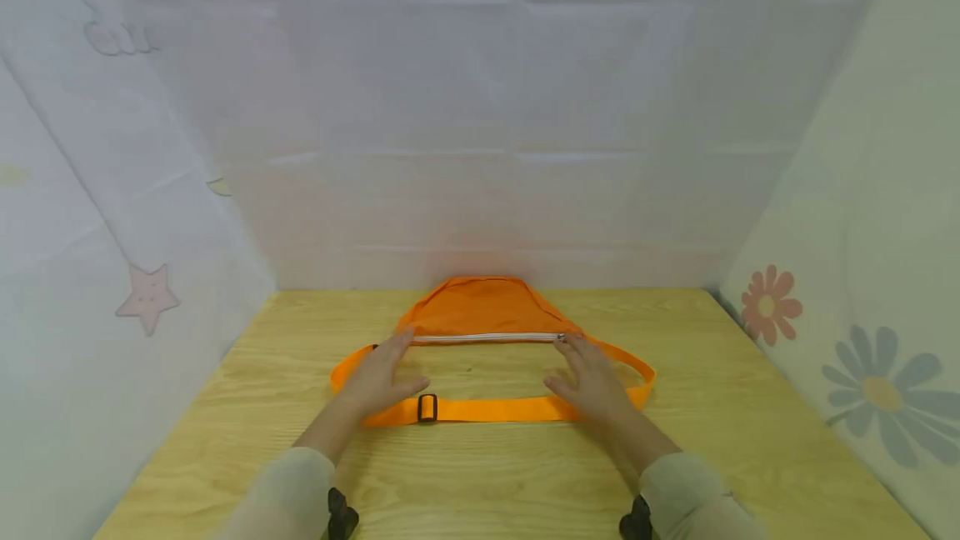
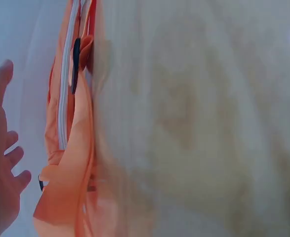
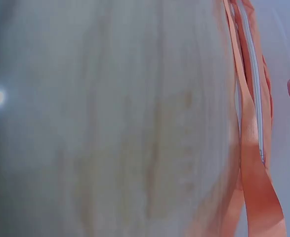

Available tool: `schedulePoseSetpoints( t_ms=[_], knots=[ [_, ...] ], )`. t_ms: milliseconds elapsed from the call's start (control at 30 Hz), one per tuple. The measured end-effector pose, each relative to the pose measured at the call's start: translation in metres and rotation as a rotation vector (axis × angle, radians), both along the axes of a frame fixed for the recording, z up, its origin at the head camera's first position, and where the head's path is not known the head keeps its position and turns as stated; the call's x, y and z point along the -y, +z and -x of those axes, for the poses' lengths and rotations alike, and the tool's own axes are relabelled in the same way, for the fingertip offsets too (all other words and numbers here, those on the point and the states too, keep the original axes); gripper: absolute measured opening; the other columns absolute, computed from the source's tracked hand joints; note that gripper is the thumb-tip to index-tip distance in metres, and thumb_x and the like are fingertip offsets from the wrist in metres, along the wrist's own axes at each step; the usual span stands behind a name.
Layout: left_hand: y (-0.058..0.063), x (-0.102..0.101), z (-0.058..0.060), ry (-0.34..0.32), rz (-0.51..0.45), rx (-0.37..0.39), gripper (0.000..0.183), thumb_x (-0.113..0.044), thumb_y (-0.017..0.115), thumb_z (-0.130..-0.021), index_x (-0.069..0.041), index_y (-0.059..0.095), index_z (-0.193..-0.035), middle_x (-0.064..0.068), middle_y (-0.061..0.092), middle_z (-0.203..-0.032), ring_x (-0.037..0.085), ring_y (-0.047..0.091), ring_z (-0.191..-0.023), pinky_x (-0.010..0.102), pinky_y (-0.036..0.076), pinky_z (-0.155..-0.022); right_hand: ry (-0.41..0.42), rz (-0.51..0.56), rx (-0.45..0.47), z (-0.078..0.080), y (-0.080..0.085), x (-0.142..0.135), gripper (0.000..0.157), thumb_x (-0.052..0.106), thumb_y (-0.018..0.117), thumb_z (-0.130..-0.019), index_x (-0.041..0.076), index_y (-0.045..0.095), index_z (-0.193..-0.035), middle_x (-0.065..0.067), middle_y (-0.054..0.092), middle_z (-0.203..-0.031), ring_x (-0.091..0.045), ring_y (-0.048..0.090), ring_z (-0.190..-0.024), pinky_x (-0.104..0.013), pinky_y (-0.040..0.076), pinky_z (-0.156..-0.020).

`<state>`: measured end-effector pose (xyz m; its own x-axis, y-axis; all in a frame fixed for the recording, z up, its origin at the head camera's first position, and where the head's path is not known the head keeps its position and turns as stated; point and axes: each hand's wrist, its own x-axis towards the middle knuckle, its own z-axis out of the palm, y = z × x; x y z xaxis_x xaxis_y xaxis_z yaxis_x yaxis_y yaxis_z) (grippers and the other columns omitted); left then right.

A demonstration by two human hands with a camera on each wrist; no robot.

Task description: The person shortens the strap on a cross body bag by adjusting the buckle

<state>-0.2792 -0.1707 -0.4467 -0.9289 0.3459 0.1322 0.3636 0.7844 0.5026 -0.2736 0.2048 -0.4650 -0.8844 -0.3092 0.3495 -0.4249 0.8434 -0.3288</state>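
Note:
An orange waist bag (image 1: pixel 480 307) lies at the back of the table, its white zipper (image 1: pixel 487 338) facing the near side. Its orange strap (image 1: pixel 502 410) loops toward the front, with a black slider buckle (image 1: pixel 427 408) left of the middle. My left hand (image 1: pixel 380 377) is over the left part of the loop, fingers spread and fingertips near the bag's left corner. On the other side my right hand (image 1: pixel 595 377) reaches over the strap, fingertips by the zipper pull (image 1: pixel 560 337). Neither hand grips anything. Both wrist views show the fingers apart from the bag.
The wooden table (image 1: pixel 480 482) runs back to a pale cloth wall (image 1: pixel 480 148). Cloth sides with a pink star (image 1: pixel 147 298) on the left and printed flowers (image 1: pixel 881 394) on the right border it.

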Motion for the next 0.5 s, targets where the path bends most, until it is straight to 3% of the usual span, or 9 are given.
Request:
schedulePoseSetpoints(
  t_ms=[200, 500],
  knots=[
    [-0.011, -0.002, -0.01, -0.038, -0.078, 0.088, 0.086, -0.049, 0.072, -0.084, -0.009, 0.036, -0.152, 0.014, 0.033, -0.158, 0.041, 0.032, -0.143, 0.062, 0.03, -0.111, 0.02, 0.113, 0.089, -0.006, -0.002, 0.007, 0.067, 0.042, 0.065, -0.092, 0.006, 0.046, -0.145, -0.018, 0.039, -0.153, -0.043, 0.033, -0.142, -0.064, 0.028, -0.112],
    [-0.023, -0.007, -0.018, -0.044, -0.067, 0.079, 0.081, -0.049, 0.079, -0.077, -0.008, 0.051, -0.141, 0.013, 0.048, -0.145, 0.037, 0.044, -0.134, 0.057, 0.036, -0.109, 0.01, 0.183, 0.218, -0.017, -0.011, 0.017, 0.062, 0.044, 0.062, -0.093, 0.01, 0.048, -0.144, -0.016, 0.041, -0.153, -0.042, 0.033, -0.142, -0.066, 0.027, -0.111]
  ],
)
